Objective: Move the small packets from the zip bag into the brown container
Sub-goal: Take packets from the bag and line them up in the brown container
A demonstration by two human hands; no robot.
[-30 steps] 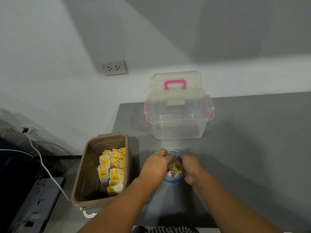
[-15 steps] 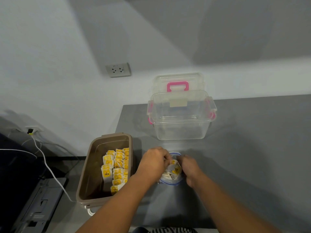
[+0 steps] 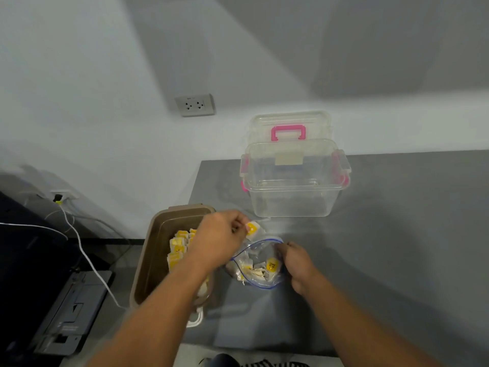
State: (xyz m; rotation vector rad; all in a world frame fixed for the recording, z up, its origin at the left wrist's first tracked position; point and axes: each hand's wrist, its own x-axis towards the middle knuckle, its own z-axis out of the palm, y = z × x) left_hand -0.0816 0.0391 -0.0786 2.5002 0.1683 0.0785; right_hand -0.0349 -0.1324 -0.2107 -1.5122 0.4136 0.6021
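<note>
Head view, read left to right

Lower left of frame: a white cable [image 3: 79, 242] trails past a grey device [image 3: 71, 308], both off the table [image 3: 397, 247].

Left of centre: the brown container [image 3: 152, 250] stands at the table's left edge, just beside the bag, probably so that each transfer is short. Yellow-and-white packets [image 3: 177, 247] stand in tight rows along its right side, while the left side shows bare floor.

Centre: the left hand [image 3: 219, 239] pinches one packet [image 3: 252, 229] between thumb and fingertips. It is held in the air above the gap between the container's far right corner and the bag's mouth, clear of both. The packet is a small white paper square with a round yellow mark, tilted, light and flat.

Just right of it: the zip bag [image 3: 260, 283], clear with a blue seal line, rests on the table with its mouth gaping upward. Loose packets [image 3: 272, 264] lie jumbled inside, so the task appears to be partly done.

Right of centre: the right hand [image 3: 296, 263] grips the bag's right rim with curled fingers, evidently to keep the mouth spread and the limp bag steady.

Upper right of centre: a clear box [image 3: 293, 197] with pink latches, its lid propped behind it, plays no apparent part here
</note>
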